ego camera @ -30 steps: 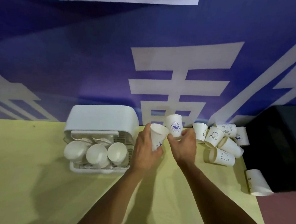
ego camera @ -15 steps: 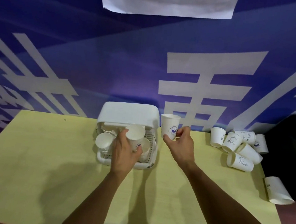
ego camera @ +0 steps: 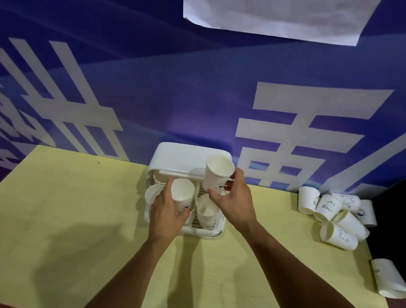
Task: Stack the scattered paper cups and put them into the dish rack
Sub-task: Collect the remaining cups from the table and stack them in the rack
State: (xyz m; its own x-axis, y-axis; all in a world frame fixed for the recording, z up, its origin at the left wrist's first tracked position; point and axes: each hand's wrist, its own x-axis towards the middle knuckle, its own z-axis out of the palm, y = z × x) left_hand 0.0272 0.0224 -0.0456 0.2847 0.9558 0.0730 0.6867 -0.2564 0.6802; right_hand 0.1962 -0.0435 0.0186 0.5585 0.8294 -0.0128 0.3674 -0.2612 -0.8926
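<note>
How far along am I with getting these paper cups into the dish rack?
Partly done. A few cups already sit in the dish rack. Your left hand grips one cup and your right hand a second cup, both over the rack. Left to do: a cluster of cups at the table's right, some tipped over, plus a lone cup near the edge.

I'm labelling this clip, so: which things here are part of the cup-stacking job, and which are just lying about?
Part of the job: left hand gripping one paper cup; right hand holding a second cup; dish rack with cups inside; loose cups on the right; toppled cup at far right.
Just lying about: white sheet; blue banner; black object.
</note>
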